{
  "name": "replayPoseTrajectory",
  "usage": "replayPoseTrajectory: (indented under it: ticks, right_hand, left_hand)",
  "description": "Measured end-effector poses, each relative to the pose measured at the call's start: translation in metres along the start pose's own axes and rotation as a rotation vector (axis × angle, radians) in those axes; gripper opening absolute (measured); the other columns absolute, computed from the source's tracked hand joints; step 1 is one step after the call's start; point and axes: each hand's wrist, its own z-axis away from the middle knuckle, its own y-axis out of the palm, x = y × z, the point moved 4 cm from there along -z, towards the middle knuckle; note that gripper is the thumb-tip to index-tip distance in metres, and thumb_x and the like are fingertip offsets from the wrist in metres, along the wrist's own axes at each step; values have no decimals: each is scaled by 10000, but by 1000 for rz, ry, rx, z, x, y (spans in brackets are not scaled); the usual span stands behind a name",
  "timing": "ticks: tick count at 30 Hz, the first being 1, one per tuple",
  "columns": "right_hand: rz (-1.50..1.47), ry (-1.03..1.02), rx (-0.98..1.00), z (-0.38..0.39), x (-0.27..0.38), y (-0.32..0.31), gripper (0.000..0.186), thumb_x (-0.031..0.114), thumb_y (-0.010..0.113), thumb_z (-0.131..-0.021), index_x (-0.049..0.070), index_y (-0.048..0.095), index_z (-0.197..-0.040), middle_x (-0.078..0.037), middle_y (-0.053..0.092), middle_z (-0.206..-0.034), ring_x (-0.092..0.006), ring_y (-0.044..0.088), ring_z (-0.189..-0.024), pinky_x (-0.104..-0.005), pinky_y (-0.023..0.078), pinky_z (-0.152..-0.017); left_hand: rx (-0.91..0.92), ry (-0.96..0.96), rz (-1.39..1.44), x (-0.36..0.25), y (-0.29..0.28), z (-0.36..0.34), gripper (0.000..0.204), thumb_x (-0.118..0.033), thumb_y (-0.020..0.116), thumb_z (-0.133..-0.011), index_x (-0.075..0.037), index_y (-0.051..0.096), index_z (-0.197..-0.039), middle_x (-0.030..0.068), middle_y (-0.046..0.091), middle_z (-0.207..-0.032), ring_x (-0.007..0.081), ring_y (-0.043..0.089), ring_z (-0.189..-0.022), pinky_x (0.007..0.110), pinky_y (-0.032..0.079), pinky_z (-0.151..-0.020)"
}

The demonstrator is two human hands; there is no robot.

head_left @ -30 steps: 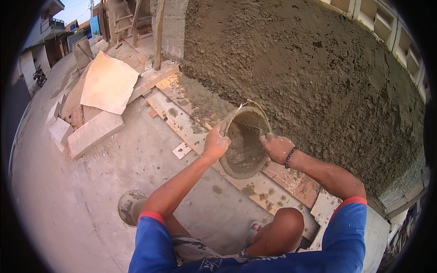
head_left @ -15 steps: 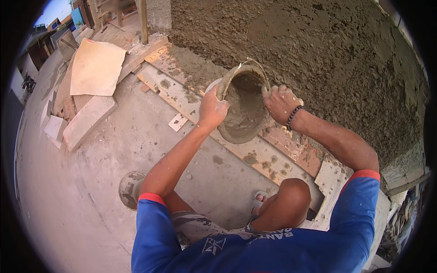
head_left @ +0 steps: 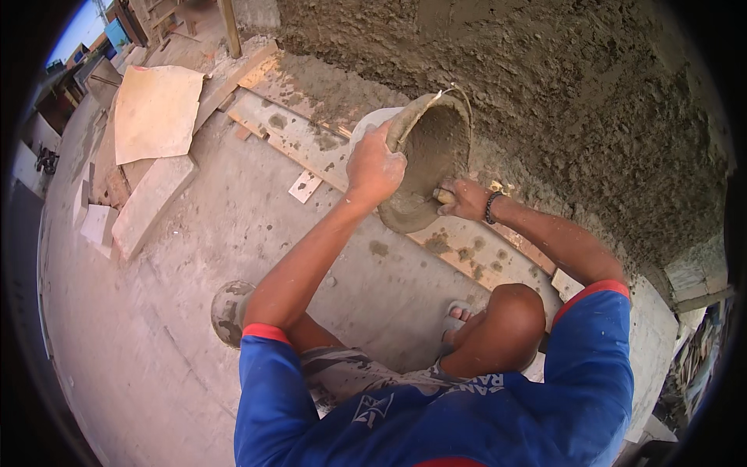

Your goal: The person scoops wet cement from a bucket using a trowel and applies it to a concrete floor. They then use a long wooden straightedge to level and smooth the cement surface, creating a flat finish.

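Centrally, the left hand (head_left: 375,165) grips a tilted bucket (head_left: 440,140) by its rim (head_left: 416,113), over spattered boards (head_left: 455,243) beside a wall (head_left: 568,117). The right hand (head_left: 469,200) curls around a tan handle (head_left: 445,196) by the rim's opposite side.

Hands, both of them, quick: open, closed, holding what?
Left hand: closed, holding the bucket by its rim.
Right hand: closed on a tan, handle-like piece; its other end is hidden.
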Motion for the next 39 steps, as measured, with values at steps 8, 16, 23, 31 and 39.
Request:
replayPoseTrajectory:
  ticks: [8, 16, 23, 31, 39]
  right_hand:
    - [-193, 49, -171, -11, 11, -2, 447, 275, 649, -809, -29, 544, -1119, -286, 620, -953, -437, 607, -932, -486, 483, -812]
    - [30, 151, -158, 6, 7, -71, 486, 270, 605, -804, -36, 527, -1173, -314, 632, -889, -463, 619, -886, -516, 495, -787]
    - [62, 241, -139, 21, 18, -142, 425, 181, 649, -776, -44, 508, -1106, -293, 628, -824, -458, 623, -828, -477, 504, -712]
    - [-77, 4, -53, 25, 111, -298, 443, 220, 704, -801, -37, 491, -1094, -256, 616, -770, -439, 623, -743, -476, 485, -650]
    - [-622, 163, -12, 18, 88, -416, 452, 415, 645, -908, -14, 609, -1043, -17, 559, -716, -112, 533, -554, -264, 474, -502]
  left_hand:
    - [-95, -85, 500, 30, -6, -13, 494, 1, 546, -695, 1, 592, -1187, 160, 679, -974, 272, 649, -869, 354, 491, -814]
    - [-71, -266, 723, 19, -13, -25, 583, 89, 492, -656, 23, 549, -1233, 92, 638, -1019, 159, 596, -861, 271, 475, -758]
    - [-149, -307, 715, 41, -15, -46, 627, 92, 487, -642, 20, 515, -1264, 87, 609, -1013, 160, 567, -827, 278, 476, -751]
    - [-371, -406, 647, 39, -89, -25, 621, 97, 463, -653, 44, 507, -1270, 97, 615, -1093, 179, 578, -956, 263, 448, -854]
    - [-307, -594, 580, -8, -155, 5, 599, 86, 453, -656, 52, 530, -1249, 94, 623, -1091, 189, 577, -974, 261, 438, -870]
